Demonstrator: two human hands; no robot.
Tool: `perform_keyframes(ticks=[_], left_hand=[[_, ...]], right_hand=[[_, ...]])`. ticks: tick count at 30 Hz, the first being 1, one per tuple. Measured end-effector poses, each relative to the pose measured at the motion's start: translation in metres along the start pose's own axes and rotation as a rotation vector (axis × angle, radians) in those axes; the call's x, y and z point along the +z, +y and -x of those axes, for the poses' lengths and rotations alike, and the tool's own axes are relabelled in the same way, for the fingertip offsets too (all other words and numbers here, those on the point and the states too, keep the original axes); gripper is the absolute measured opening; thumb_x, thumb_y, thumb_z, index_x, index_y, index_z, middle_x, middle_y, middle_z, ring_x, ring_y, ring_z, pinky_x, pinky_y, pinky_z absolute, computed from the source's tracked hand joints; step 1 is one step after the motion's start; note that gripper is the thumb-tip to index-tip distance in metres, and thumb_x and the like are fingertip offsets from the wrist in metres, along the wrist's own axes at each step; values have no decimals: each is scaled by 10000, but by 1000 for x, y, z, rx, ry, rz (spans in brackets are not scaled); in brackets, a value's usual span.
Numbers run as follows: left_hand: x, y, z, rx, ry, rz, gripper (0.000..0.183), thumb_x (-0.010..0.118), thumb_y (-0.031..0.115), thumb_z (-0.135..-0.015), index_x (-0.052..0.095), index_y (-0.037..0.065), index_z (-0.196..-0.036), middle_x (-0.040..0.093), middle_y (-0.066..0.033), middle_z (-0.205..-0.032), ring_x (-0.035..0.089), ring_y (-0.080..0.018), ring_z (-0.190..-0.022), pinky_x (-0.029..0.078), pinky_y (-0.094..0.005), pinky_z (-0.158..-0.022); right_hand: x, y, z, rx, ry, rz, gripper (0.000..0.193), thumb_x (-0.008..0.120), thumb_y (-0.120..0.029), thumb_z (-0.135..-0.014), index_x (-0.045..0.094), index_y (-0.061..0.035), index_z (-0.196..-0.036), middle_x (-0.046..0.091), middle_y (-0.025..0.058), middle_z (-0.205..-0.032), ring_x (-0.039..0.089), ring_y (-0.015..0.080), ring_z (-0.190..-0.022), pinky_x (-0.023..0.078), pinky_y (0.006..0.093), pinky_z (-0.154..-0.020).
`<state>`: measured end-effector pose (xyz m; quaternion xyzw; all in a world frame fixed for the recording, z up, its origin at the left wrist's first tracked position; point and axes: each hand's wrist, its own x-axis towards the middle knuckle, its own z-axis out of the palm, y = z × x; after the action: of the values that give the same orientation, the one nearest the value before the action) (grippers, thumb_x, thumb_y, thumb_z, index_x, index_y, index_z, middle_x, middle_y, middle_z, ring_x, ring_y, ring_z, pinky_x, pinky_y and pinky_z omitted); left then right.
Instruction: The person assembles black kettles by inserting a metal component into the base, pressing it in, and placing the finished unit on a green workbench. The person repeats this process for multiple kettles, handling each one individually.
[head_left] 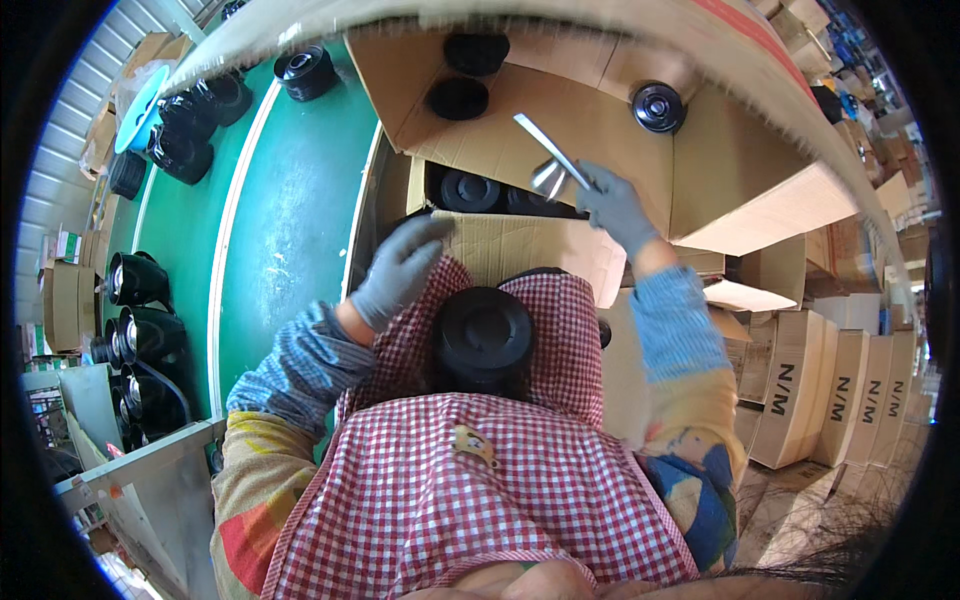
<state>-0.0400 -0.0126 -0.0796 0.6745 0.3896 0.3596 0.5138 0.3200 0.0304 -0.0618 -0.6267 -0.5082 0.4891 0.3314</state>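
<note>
My right hand [615,208], in a grey glove, is closed on a shiny metal piece [548,140]. It has a long flat silver bar and a flared, cone-like part; its exact kind I cannot make out. The piece is raised over an open cardboard box [560,110]. My left hand [402,270], gloved in grey too, hovers above my left knee with its fingers stretched out and nothing visible in them. Between my thighs, on the red checked apron [470,500], rests a round black lidded object [484,332]. Neither hand touches it.
Black round parts [470,190] lie inside the box, and another [658,106] is by its flap. A green work surface [290,200] runs along the left, with black pots [150,335] and a black round part [305,72]. Cartons [800,390] stand in a row at right.
</note>
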Motion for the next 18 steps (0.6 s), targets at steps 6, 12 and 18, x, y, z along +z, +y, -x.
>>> perform_keyframes(ticks=[6,12,18], left_hand=[[-22,104,-8,699,-139,-564,408,639,95,-892,606,0,-1287,620,-237,-1206,596,-394,-1156,478,-443,-988],[-19,69,19,458,-371,-579,230,662,170,-929,697,35,-1112,699,-154,-951,679,-343,-861,546,-424,-772],[-20,71,10,448,-379,-663,231,636,260,-952,723,60,-1027,693,-127,-868,679,-316,-809,537,-420,-734]], right_hand=[[37,-54,139,-254,-488,156,532,703,-167,-875,606,-39,-1382,719,131,-1216,674,190,-1082,508,320,-972],[56,-43,152,-220,-500,234,521,674,-185,-888,607,-96,-1398,684,149,-1282,676,228,-1101,507,327,-984],[54,-39,145,-389,-460,401,522,656,-200,-894,596,-122,-1407,702,155,-1234,709,283,-1043,534,366,-957]])
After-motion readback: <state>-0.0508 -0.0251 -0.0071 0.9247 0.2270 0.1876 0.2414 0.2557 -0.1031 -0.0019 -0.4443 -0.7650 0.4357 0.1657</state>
